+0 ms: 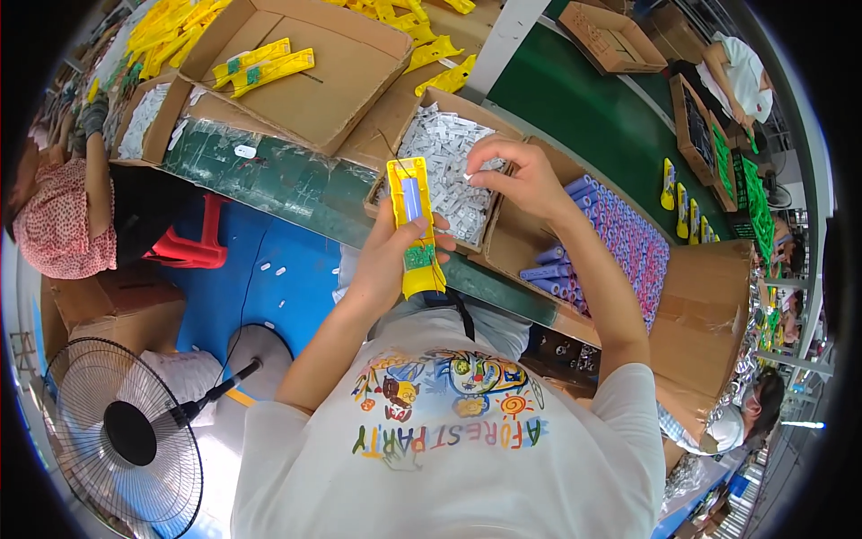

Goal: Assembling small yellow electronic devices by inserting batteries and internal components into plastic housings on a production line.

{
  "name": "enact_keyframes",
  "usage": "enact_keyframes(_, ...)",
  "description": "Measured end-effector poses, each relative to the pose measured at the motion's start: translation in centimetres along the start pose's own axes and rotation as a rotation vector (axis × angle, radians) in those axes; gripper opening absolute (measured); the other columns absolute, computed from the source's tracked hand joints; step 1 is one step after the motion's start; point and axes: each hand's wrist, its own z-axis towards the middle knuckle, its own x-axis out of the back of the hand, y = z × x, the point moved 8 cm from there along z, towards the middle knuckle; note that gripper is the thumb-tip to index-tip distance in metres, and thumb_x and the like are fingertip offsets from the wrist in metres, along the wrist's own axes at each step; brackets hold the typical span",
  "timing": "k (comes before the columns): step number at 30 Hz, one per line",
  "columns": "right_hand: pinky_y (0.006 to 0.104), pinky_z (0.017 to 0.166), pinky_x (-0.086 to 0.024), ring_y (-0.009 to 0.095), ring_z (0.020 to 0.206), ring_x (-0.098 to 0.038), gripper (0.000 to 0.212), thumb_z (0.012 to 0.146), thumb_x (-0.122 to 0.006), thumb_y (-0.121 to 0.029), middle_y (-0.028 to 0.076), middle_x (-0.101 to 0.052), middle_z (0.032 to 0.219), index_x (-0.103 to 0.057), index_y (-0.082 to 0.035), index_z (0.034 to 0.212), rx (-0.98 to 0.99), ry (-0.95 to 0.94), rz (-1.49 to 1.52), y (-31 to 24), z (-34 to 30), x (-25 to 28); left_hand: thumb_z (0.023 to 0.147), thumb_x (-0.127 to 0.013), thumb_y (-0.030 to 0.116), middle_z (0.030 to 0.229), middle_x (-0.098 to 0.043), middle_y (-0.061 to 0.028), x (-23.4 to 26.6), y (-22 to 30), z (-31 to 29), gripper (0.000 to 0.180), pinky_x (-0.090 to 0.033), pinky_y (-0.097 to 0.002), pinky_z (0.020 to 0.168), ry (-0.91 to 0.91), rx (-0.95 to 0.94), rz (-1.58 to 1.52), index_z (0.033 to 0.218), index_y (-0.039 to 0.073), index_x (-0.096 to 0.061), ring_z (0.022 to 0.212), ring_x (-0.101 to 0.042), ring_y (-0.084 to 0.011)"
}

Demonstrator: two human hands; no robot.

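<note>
My left hand [384,259] is wrapped round a long yellow plastic casing [424,281], its open side facing up. Inside the casing lie a purple cylindrical battery [412,199] and, closer to me, a small green circuit board [418,258]. My left thumb rests across the casing between these two. A thin dark wire sticks up past its far end. My right hand [532,182] is closed in a pinch on a small white plastic piece [468,177]. It hovers over the right side of a cardboard box [492,222] filled with similar white pieces [440,135].
Right of this box, a carton holds many purple batteries [620,234]. A shallow cardboard tray [346,81] with two yellow casings [274,72] lies at the far left. A standing fan [130,433] is at lower left. Co-workers sit left and far right.
</note>
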Motion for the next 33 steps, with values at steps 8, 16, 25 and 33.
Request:
enact_keyframes(8, 0.0296, 0.085, -0.046, 0.016, 0.092, -0.059, 0.015, 0.077, -0.073, 0.001, 0.006, -0.064, 0.095, -0.065, -0.001, 0.089, -0.007, 0.128, 0.29, 0.2, -1.1, -0.4, 0.093, -0.048, 0.009, 0.125, -0.053, -0.0177, -1.7, -0.1, 0.1, 0.051, -0.051, -0.0401, 0.088, -0.072, -0.057, 0.061, 0.14, 0.009, -0.027, 0.112, -0.057, -0.0305)
enact_keyframes(16, 0.0285, 0.084, -0.045, 0.014, 0.092, -0.058, 0.018, 0.077, -0.075, -0.004, 0.004, -0.063, 0.091, -0.064, -0.003, 0.091, 0.08, 0.095, -0.075, -1.8, -0.9, -1.7, 0.093, -0.047, 0.005, 0.131, -0.049, -0.0175, -1.9, 1.4, -0.2, 0.05, -0.043, -0.0397, 0.102, -0.033, -0.245, -0.119, 0.138, 0.005, -0.026, 0.118, -0.053, -0.0271)
enact_keyframes(25, 0.022, 0.047, -0.034, 0.004, 0.054, -0.045, 0.022, 0.085, -0.07, -0.019, -0.001, -0.054, 0.061, -0.063, -0.002, 0.074, -0.251, 0.07, -0.265, -0.3, -2.1, -2.7, 0.094, -0.045, 0.007, 0.127, -0.051, -0.0161, -1.4, 0.6, 0.0, 0.047, -0.049, -0.0358, 0.09, -0.003, -0.189, -0.131, 0.137, 0.007, -0.027, 0.108, -0.059, -0.0245)
enact_keyframes(33, 0.0215, 0.045, -0.032, 0.002, 0.049, -0.042, 0.028, 0.086, -0.069, -0.02, -0.002, -0.049, 0.05, -0.06, -0.001, 0.067, -0.349, 0.07, -0.118, -0.7, -0.8, -1.7, 0.094, -0.042, 0.01, 0.116, -0.056, -0.0157, -2.7, 0.2, 0.1, 0.049, -0.052, -0.0335, 0.076, -0.22, -0.079, 0.256, 0.139, 0.007, -0.025, 0.083, -0.061, -0.0193)
